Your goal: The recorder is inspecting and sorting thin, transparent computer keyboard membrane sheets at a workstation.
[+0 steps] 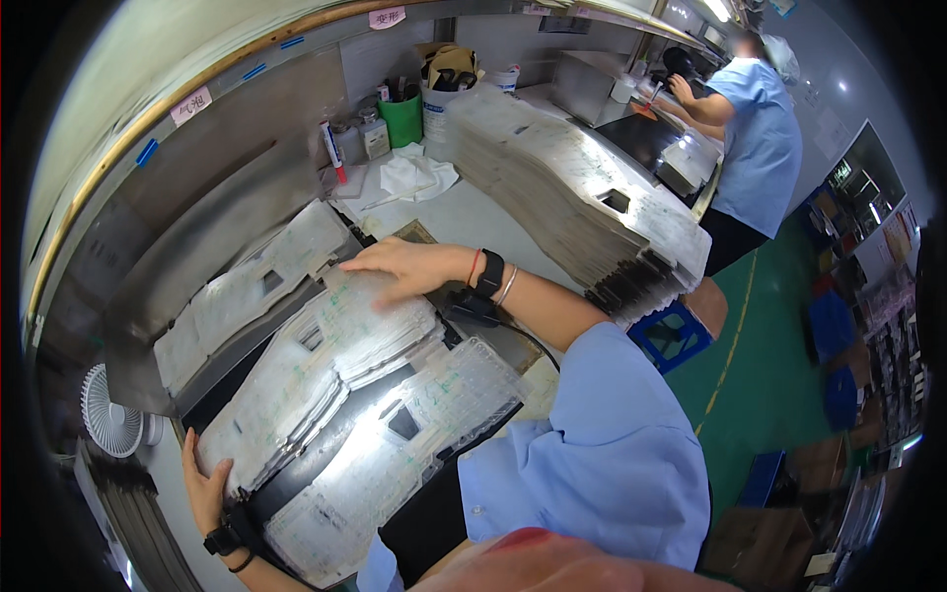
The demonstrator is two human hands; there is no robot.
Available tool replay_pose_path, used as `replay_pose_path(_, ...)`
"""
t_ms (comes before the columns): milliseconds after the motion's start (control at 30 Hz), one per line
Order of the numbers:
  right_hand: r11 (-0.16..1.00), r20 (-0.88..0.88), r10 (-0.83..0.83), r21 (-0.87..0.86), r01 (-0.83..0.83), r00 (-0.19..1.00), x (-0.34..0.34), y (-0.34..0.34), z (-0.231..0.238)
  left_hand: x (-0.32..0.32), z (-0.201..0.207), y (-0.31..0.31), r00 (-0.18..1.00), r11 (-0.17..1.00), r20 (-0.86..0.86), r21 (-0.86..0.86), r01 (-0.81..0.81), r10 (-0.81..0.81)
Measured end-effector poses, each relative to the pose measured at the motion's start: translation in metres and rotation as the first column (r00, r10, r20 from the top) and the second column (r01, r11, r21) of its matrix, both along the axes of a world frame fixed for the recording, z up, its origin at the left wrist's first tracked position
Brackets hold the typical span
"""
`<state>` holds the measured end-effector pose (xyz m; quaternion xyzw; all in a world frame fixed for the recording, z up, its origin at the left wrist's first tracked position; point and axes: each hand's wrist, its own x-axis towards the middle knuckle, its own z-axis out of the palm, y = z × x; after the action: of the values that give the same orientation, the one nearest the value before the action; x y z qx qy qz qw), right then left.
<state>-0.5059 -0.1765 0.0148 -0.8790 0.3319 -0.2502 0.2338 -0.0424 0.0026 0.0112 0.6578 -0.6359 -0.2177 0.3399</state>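
Note:
A stack of thin, flat, pale panels, each with a cut-out near its middle, lies on the dark worktop in front of me. My right hand rests at the stack's far right end, fingers stretched out and spread. Against the near left end is my left hand, its thumb apart from the upright fingers and touching the panels' edge. Nearer my body lies a second group of similar panels, touched by neither hand. Another such panel lies beyond the middle stack, by the metal back wall.
A tall panel stack stands at the back right. Behind are a green cup, a white bucket, a red-capped marker and white cloth. A small fan sits left. A co-worker stands at the far right.

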Motion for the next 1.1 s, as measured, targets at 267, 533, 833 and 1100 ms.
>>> replay_pose_path(267,1.000,-0.159,-0.011,-0.012,0.009,0.987,-0.003,0.006,0.009,-0.012,0.005,-0.002,0.996,0.993,-0.020,-0.084,-0.083,0.081)
replay_pose_path(533,0.997,0.191,-0.080,0.010,0.080,0.978,0.013,0.002,-0.004,0.005,0.010,0.009,0.981,0.974,-0.089,-0.130,-0.183,0.172)
replay_pose_path(833,0.987,0.344,-0.107,-0.073,0.140,0.933,0.022,-0.003,-0.013,0.013,0.012,0.004,0.971,0.908,0.049,-0.369,-0.199,0.233)
replay_pose_path(1100,0.981,0.003,-0.110,-0.158,0.109,0.994,0.029,0.012,-0.002,0.024,0.003,0.004,0.892,0.917,-0.380,-0.209,-0.341,0.245)
